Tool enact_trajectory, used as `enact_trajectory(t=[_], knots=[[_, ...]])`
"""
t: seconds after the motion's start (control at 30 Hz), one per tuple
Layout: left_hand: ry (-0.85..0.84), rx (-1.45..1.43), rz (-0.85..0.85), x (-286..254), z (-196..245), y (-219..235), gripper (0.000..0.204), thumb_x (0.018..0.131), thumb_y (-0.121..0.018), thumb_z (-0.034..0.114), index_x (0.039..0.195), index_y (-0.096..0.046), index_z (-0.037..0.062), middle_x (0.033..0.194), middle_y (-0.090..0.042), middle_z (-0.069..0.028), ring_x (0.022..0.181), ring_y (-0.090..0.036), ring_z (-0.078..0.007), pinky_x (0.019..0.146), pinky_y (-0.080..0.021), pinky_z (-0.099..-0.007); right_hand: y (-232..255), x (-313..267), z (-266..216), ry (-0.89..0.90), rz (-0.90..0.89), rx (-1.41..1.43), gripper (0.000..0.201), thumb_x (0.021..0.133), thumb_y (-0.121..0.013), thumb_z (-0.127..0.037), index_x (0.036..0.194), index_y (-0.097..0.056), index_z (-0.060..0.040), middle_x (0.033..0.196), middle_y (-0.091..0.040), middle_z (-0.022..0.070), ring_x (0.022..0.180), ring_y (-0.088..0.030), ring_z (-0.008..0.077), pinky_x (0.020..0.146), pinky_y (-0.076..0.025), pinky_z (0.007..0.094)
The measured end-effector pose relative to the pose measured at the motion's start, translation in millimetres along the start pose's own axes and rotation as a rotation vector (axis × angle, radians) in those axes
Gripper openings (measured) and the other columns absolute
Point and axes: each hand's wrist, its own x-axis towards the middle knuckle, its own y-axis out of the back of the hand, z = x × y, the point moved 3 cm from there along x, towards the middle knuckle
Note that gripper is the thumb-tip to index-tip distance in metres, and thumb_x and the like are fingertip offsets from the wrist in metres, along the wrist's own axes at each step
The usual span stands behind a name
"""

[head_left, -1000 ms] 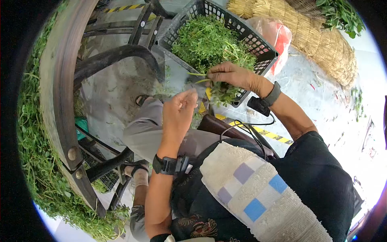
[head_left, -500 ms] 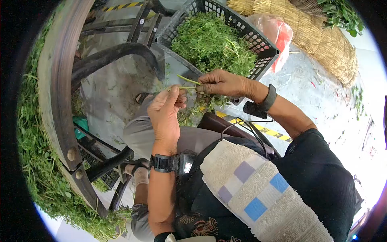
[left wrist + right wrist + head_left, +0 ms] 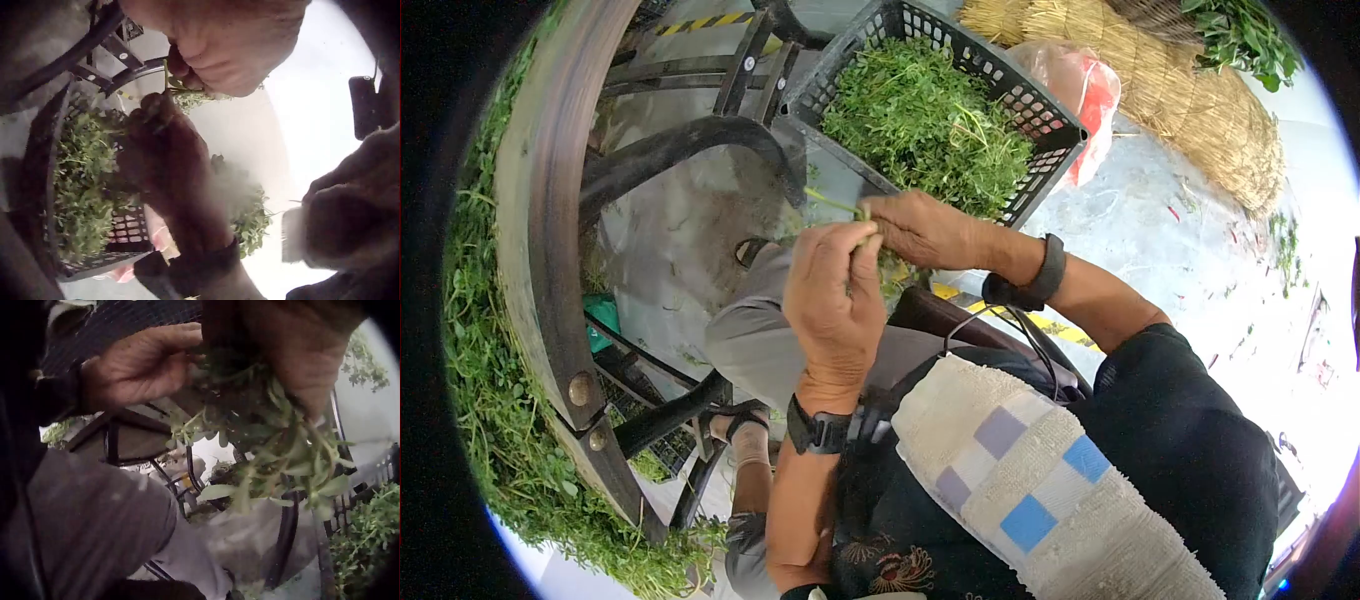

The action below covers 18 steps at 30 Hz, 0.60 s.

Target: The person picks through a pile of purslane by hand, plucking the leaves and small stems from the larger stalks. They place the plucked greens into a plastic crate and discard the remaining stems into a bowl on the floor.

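My right hand (image 3: 930, 230) grips a small bunch of leafy green stems (image 3: 294, 465) just off the near edge of the crate. The stems' pale cut ends (image 3: 830, 201) stick out past its fingers on the left, and the leaves hang below the palm in the right wrist view. Close against it, my left hand (image 3: 835, 295) has curled fingers, its thumb and forefinger pinching at the stems beside the right fingertips. In the left wrist view the two hands meet around a green stem (image 3: 167, 76). The left palm hides part of the bunch in the head view.
A black plastic crate (image 3: 1055, 160) full of cut greens (image 3: 920, 115) stands on the floor ahead. Left is a wooden table edge (image 3: 550, 250) with more greens (image 3: 485, 330) heaped beyond it, and a dark chair (image 3: 690, 140). Straw bundles (image 3: 1190, 110) and a red-white bag (image 3: 1090, 95) lie behind the crate.
The right hand has come left and down from the crate with the bunch. The left hand, apart from it a second ago, has closed in and now pinches at the stems.
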Motion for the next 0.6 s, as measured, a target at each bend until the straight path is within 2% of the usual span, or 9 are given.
enact_trajectory(t=[0.07,0.1,0.17,0.2,0.27,0.33,0.4,0.47,0.6], knots=[[-0.066,0.018,-0.054,0,5,7,0.012,0.079,-0.062,0.003,0.09,-0.057,-0.0001,0.082,-0.058,-0.0147,0.075,-0.057,-0.033,0.065,-0.047,-0.0365,5,9,11,-0.033,0.193,-0.181,0.027,0.094,-0.043,-0.022,0.089,-0.054,0.0029,0.078,-0.057,0.0215,0.069,-0.055,0.0366,0.063,-0.044,0.0424],[-0.078,0.011,-0.058,1,13,5,0.012,0.079,-0.062,0.003,0.09,-0.057,-0.0001,0.082,-0.058,-0.0147,0.075,-0.057,-0.033,0.065,-0.047,-0.0365,7,13,44,-0.055,0.301,-0.232,0.022,0.088,-0.044,-0.019,0.087,-0.052,0.0016,0.078,-0.057,0.0246,0.076,-0.056,0.043,0.068,-0.046,0.0479],[-0.183,-0.093,-0.093,0,32,1,0.008,0.088,-0.056,0.007,0.091,-0.06,0.0013,0.087,-0.064,-0.01,0.072,-0.061,-0.0191,0.064,-0.047,-0.0289,16,3,57,-0.116,0.309,-0.324,0.02,0.088,-0.046,-0.017,0.087,-0.052,0.0019,0.086,-0.057,0.0238,0.079,-0.057,0.0403,0.069,-0.047,0.0455],[-0.181,-0.088,-0.078,3,30,1,0.008,0.088,-0.056,0.007,0.091,-0.06,0.0013,0.087,-0.064,-0.01,0.072,-0.061,-0.0191,0.064,-0.047,-0.0289,18,0,58,-0.116,0.295,-0.353,0.02,0.088,-0.046,-0.017,0.089,-0.053,0.002,0.089,-0.057,0.0232,0.08,-0.057,0.0392,0.069,-0.047,0.0447],[0.793,-0.661,-0.03,-5,2,-2,0.011,0.09,-0.054,0.01,0.093,-0.061,0.0016,0.088,-0.065,-0.0082,0.071,-0.06,-0.0142,0.058,-0.045,-0.0259,4,-9,66,-0.009,0.274,-0.225,0.019,0.088,-0.047,-0.016,0.093,-0.054,0.0013,0.086,-0.057,0.0226,0.079,-0.058,0.0382,0.068,-0.047,0.0442],[0.872,-0.788,-0.047,-17,-33,-6,0.012,0.091,-0.055,0.011,0.094,-0.061,0.0018,0.086,-0.064,-0.0066,0.067,-0.058,-0.0113,0.054,-0.042,-0.0238,4,-8,56,0.124,0.266,-0.126,0.02,0.088,-0.047,-0.015,0.098,-0.056,0.0006,0.084,-0.058,0.0219,0.078,-0.059,0.0373,0.067,-0.047,0.0436],[0.964,-0.909,-0.053,-25,-51,-9,0.013,0.091,-0.055,0.013,0.095,-0.061,0.002,0.084,-0.064,-0.005,0.063,-0.056,-0.0084,0.05,-0.039,-0.0216,-8,-10,22,0.014,0.112,-0.042,0.023,0.087,-0.049,-0.015,0.105,-0.057,-0.0017,0.077,-0.058,0.0213,0.074,-0.059,0.0363,0.067,-0.047,0.044],[0.957,-0.922,-0.168,-27,-54,-11,0.014,0.088,-0.06,0.013,0.092,-0.062,-0.001,0.071,-0.058,-0.0015,0.055,-0.049,-0.0057,0.047,-0.036,-0.0196,-13,-11,5,0.045,0.106,-0.066,0.024,0.088,-0.05,-0.016,0.107,-0.058,-0.0046,0.073,-0.059,0.0216,0.07,-0.06,0.0375,0.066,-0.047,0.045],[0.996,-0.857,-0.158,-34,-60,-11,0.015,0.088,-0.061,0.015,0.093,-0.064,0.0015,0.069,-0.057,-0.0008,0.053,-0.044,-0.0059,0.047,-0.033,-0.0201,-19,-11,2,0.01,0.054,-0.157,0.025,0.088,-0.05,-0.019,0.11,-0.057,-0.0093,0.073,-0.059,0.0222,0.069,-0.059,0.0406,0.062,-0.046,0.0479]])
